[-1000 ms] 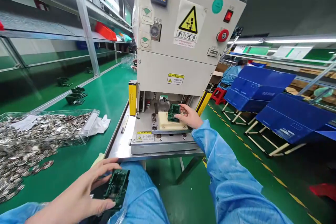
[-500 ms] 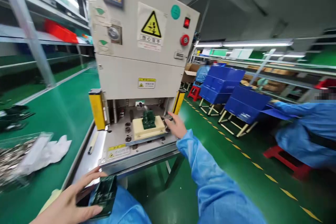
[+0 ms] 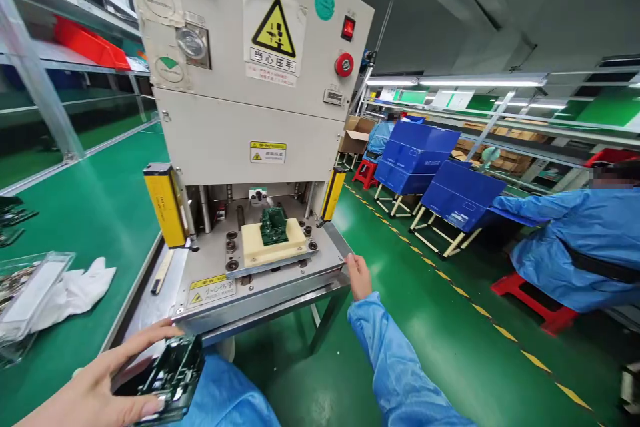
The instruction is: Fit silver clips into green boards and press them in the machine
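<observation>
A green circuit board (image 3: 274, 225) sits on a cream fixture block (image 3: 273, 248) inside the opening of a grey press machine (image 3: 250, 80). My right hand (image 3: 359, 276) is off the board, at the right front corner of the machine's steel base plate (image 3: 210, 280), fingers together and holding nothing I can see. My left hand (image 3: 97, 387) is at the bottom left, fingers closed round a second dark green circuit board (image 3: 173, 377) held above my lap. Both sleeves are light blue.
Yellow light-curtain posts (image 3: 159, 203) (image 3: 333, 193) flank the press opening. A white cloth (image 3: 75, 290) and a clear tray of metal parts (image 3: 20, 287) lie on the green bench at left. Blue bins on stands (image 3: 460, 197) and a seated person in blue (image 3: 575, 240) are to the right.
My right hand let go of the board on the fixture and drew back to the machine's right front corner. The view swung right; my left hand kept its board.
</observation>
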Available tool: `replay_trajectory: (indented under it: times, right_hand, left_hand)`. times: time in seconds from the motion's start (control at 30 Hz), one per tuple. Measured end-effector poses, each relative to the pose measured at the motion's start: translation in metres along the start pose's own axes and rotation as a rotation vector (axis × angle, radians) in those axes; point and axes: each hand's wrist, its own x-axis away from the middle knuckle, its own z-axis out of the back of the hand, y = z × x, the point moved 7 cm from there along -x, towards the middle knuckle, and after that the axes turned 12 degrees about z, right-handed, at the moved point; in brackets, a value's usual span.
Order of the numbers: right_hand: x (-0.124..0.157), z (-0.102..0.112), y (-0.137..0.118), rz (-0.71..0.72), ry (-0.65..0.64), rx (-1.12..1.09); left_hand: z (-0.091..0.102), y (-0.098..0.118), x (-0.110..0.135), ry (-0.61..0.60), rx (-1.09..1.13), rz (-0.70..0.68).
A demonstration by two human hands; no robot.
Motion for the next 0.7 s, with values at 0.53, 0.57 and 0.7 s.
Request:
replay_trajectory:
  times: [0.53,0.57,0.7]
  right_hand:
    - [-0.013,-0.005,0.027,-0.037,0.041,-0.132]
    - [-0.012,-0.004,0.028,-0.038,0.030,-0.132]
    - [-0.010,-0.001,0.030,-0.045,0.004,-0.155]
  left_hand:
    - [-0.001,0.039,0.015,-0.198,-0.231,-0.061]
    - [-0.001,0.041,0.015,-0.191,-0.234,-0.069]
    - [0.002,0.039,0.012,-0.120,-0.262,-0.015]
